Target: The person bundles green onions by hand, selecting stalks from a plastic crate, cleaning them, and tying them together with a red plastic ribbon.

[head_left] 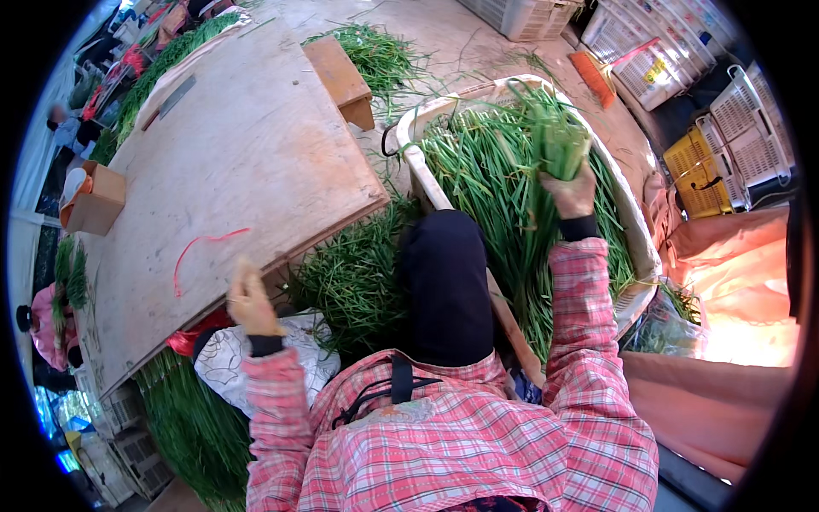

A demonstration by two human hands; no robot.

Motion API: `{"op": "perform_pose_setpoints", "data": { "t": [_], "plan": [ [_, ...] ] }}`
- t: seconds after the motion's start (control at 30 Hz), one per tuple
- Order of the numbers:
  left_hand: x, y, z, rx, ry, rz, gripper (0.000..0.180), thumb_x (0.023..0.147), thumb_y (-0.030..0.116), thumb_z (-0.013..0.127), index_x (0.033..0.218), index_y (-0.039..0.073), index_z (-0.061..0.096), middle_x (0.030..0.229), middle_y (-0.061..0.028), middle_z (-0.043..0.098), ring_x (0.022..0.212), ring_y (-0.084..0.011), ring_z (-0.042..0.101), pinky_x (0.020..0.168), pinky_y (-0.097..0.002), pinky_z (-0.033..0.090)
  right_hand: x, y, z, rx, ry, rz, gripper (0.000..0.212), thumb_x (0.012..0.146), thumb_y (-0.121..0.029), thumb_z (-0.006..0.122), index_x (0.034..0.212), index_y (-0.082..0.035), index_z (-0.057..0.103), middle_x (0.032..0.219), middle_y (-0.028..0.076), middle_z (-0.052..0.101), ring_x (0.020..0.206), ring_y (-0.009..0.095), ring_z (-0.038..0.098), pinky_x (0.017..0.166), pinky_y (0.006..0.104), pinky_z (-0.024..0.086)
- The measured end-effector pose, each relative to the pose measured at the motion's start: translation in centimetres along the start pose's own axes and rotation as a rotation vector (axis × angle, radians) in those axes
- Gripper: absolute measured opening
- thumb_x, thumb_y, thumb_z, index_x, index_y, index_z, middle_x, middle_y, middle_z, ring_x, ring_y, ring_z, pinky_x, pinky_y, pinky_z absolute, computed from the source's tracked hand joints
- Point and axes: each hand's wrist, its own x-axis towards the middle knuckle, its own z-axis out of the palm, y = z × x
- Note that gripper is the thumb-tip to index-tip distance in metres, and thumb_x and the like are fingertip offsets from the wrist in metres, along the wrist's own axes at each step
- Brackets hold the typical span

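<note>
My right hand [573, 192] is closed around a bunch of chives [559, 141], long green stalks slightly smeared by motion. It is over a large white plastic crate [415, 166] filled with loose chives [486, 171], to the right of my knee. My left hand [250, 300] is in the air by the near edge of the wooden table [264, 128]. Motion blurs its fingers, so whether they are open or closed is unclear. Just beyond this hand, a thin red tie strip [192, 243] lies curved on the tabletop.
Loose chives [350, 282] lie between the table and my knee, with more [192, 427] at lower left. A wooden stool [339, 77] adjoins the table. A cardboard box [101, 200] stands at its left edge. An orange broom [591, 78] and stacked crates [746, 128] are at right.
</note>
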Motion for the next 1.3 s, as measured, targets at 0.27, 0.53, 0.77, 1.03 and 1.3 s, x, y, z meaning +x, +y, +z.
{"op": "perform_pose_setpoints", "data": {
  "t": [0.27, 0.53, 0.77, 1.03, 1.3],
  "plan": [
    [18.4, -16.3, -10.9, 0.544, 0.024, -0.041, 0.049, 0.082, 0.013, 0.056, 0.127, -0.003, 0.045, 0.125, -0.0192, 0.051, 0.115, -0.0270, 0.050, 0.097, -0.0339, 0.037, 0.0, -2.8, -9.4, 0.342, 0.135, -0.159, 0.040, 0.061, 0.005, 0.069, 0.100, 0.003, 0.061, 0.093, 0.006, 0.064, 0.080, 0.016, 0.060, 0.074, 0.0286, 0.049],
    [8.2, 2.1, -2.1, -0.321, -0.602, -0.262, 0.057, 0.090, 0.041, 0.050, 0.127, -0.002, 0.045, 0.112, -0.0165, 0.058, 0.094, -0.0214, 0.058, 0.080, -0.0303, 0.047, 0.1, -8.0, -15.7, 0.317, 0.328, -0.322, 0.027, 0.067, -0.005, 0.070, 0.092, 0.004, 0.064, 0.086, 0.007, 0.066, 0.077, 0.016, 0.062, 0.070, 0.0281, 0.049],
    [-3.3, 16.7, 7.6, -1.182, -1.779, -0.609, 0.109, 0.076, 0.074, 0.040, 0.135, -0.014, 0.014, 0.120, -0.0321, 0.048, 0.107, -0.0373, 0.054, 0.089, -0.0453, 0.047, -3.4, -16.2, -4.0, -0.264, 0.169, -0.723, 0.031, 0.073, -0.019, 0.069, 0.100, -0.005, 0.060, 0.087, 0.005, 0.064, 0.075, 0.021, 0.063, 0.066, 0.0309, 0.052],
    [-6.2, 13.5, 5.3, -1.071, -1.348, -0.504, 0.090, 0.085, 0.061, 0.044, 0.141, -0.001, 0.009, 0.129, -0.0269, 0.041, 0.106, -0.0314, 0.054, 0.087, -0.0451, 0.047, -18.6, -21.5, 13.2, 0.132, -0.475, -1.343, 0.027, 0.078, -0.024, 0.049, 0.099, -0.008, 0.055, 0.068, 0.005, 0.055, 0.073, 0.025, 0.059, 0.081, 0.0459, 0.046],
    [-0.2, 5.0, 3.8, -1.692, -1.818, -0.754, 0.074, 0.088, 0.022, 0.059, 0.142, 0.004, 0.012, 0.130, -0.0219, 0.042, 0.096, -0.0270, 0.057, 0.072, -0.0338, 0.048, -22.7, -20.0, 14.4, 0.296, -0.295, -1.138, 0.031, 0.076, -0.017, 0.053, 0.107, -0.015, 0.056, 0.114, 0.009, 0.056, 0.103, 0.028, 0.054, 0.092, 0.0441, 0.042]
  ]
}}
